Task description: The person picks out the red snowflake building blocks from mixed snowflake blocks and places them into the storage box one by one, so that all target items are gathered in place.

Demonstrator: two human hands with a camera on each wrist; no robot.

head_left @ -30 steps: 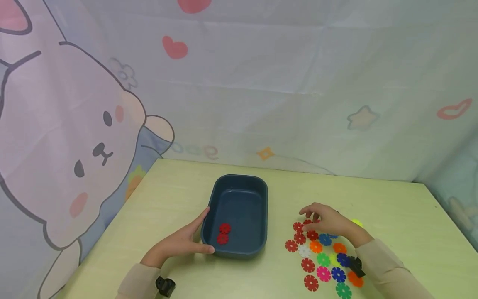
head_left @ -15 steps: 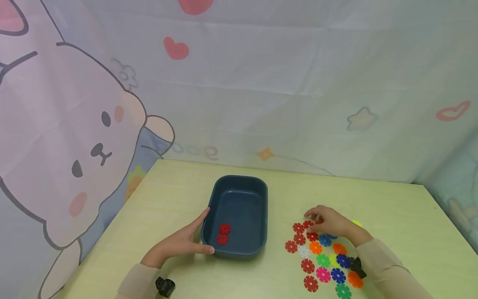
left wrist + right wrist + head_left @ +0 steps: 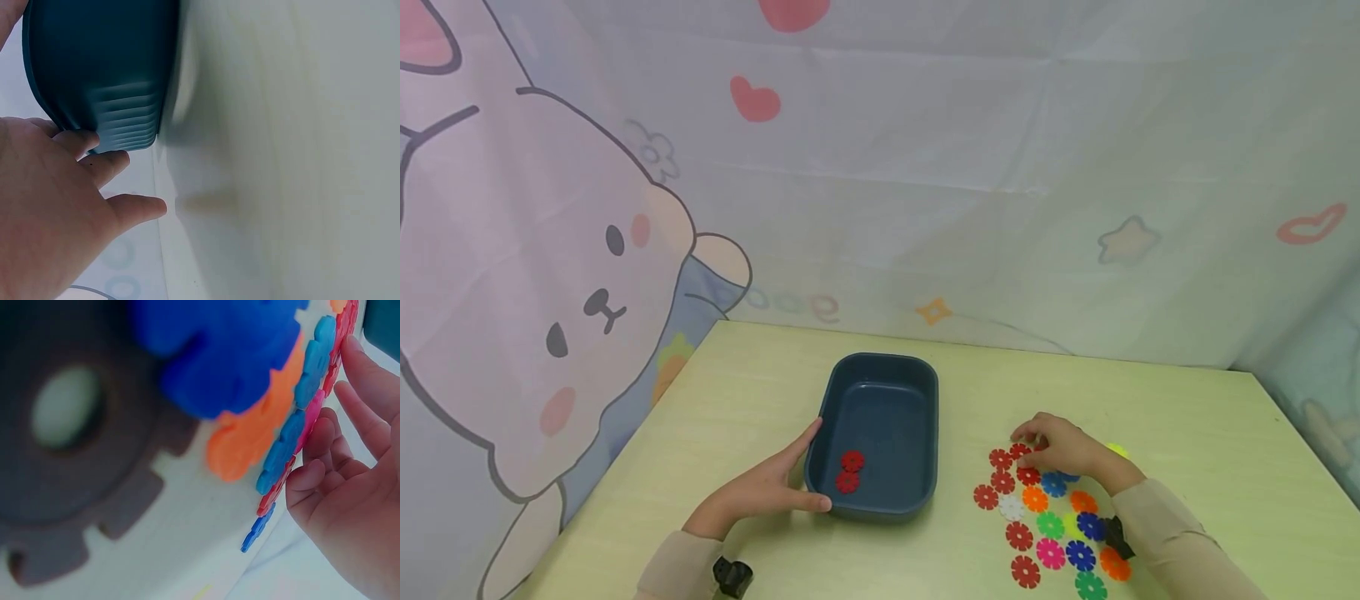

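Observation:
My left hand [image 3: 767, 487] rests against the left side and near corner of a dark blue tub [image 3: 917, 500], its fingers along the outer wall in the left wrist view. Two red notched plastic discs [image 3: 852, 461] lie inside the tub. On the right, my right hand [image 3: 1063, 443] is low over a spread of notched building discs. Its thumb reaches a red disc [image 3: 1028, 475], and in the right wrist view a gap shows between thumb and index finger [image 3: 362, 419]. The other fingers are bent above pink and blue discs.
Several other discs lie flat on the pale table [image 3: 775, 358], among them a white disc [image 3: 1011, 507], a pink disc [image 3: 1050, 552] and a green disc [image 3: 1091, 585]. A printed cloth backdrop [image 3: 925, 167] rises behind. Each wrist wears a black camera [image 3: 732, 576].
My right hand has shifted slightly right and closer to the red discs, then stayed nearly still. The left hand and the tub have kept their places.

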